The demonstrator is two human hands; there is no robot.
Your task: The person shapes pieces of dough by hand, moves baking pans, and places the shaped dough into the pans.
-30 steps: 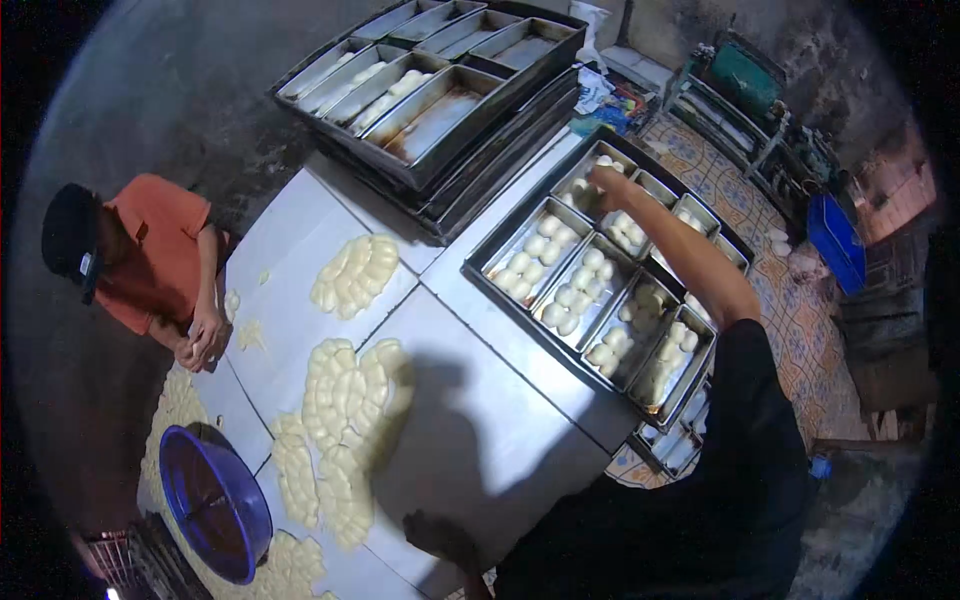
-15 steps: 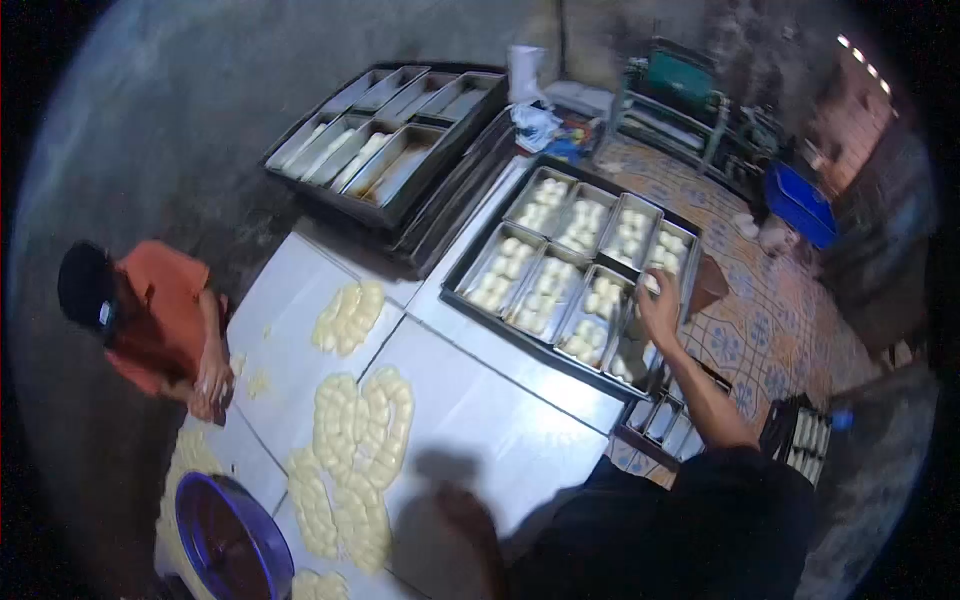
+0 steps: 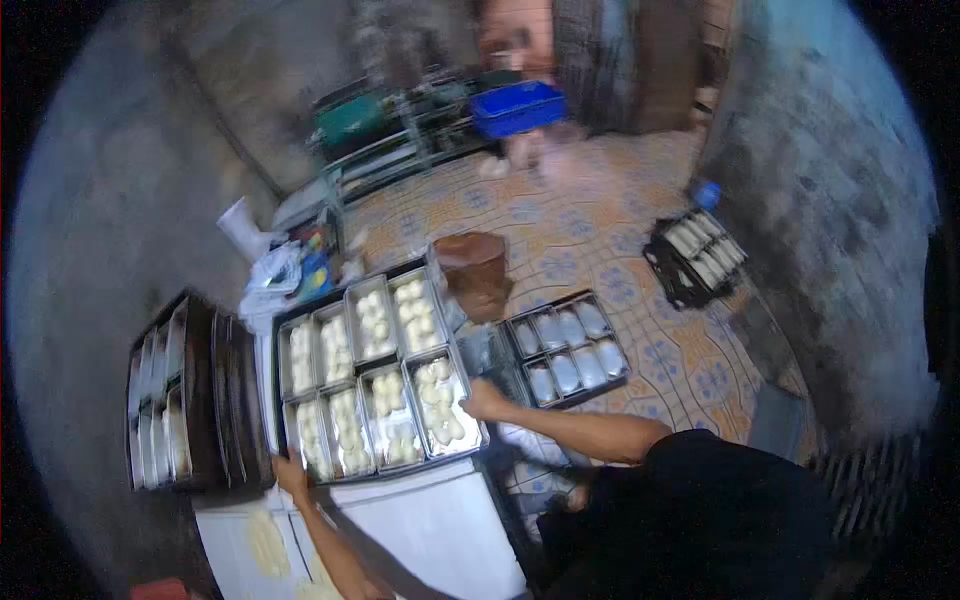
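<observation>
A dark tray of loaf pans (image 3: 452,352) sits at the edge of the white table, each pan holding rows of pale dough balls (image 3: 436,400). My left hand (image 3: 292,478) is closed on the tray's near left corner. At the opposite side, my right hand (image 3: 487,402) grips the right edge beside the nearest pan. Both sets of fingers are partly hidden by the rim. Pale dough (image 3: 266,545) lies on the white tabletop (image 3: 425,530) below the tray.
Stacked pan trays (image 3: 160,400) stand at left. On the tiled floor are another set of pans (image 3: 565,350), a brown container (image 3: 472,270) and a filled tray (image 3: 705,250) by the wall. A green machine (image 3: 355,125) and blue crate (image 3: 518,108) are behind.
The view has swung right. My right hand has gone from inside a pan to the tray's edge, and my left hand has come to its near corner. The front right pan now holds dough balls.
</observation>
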